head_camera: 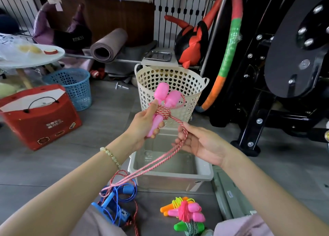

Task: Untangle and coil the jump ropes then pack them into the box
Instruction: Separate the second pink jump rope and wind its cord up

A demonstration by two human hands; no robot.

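My left hand (pixel 142 123) grips two pink jump-rope handles (pixel 164 95) held together, with red-and-white twisted cord wound round their necks. The cord (pixel 178 146) runs down from the handles through the curled fingers of my right hand (pixel 197 143) and trails to the floor. Below my hands sits a grey plastic box (pixel 170 177), open, nothing visible inside. On the floor near my knees lie a loose blue rope with blue handles (pixel 115 200) and a bundle of coiled ropes with pink, orange and green handles (pixel 187 212).
A cream perforated basket (pixel 170 82) stands behind the box. A blue basket (pixel 74 86) and a red carton (pixel 41 116) sit at the left. Black gym equipment (pixel 267 75) and a striped hoop (pixel 229 49) fill the right side.
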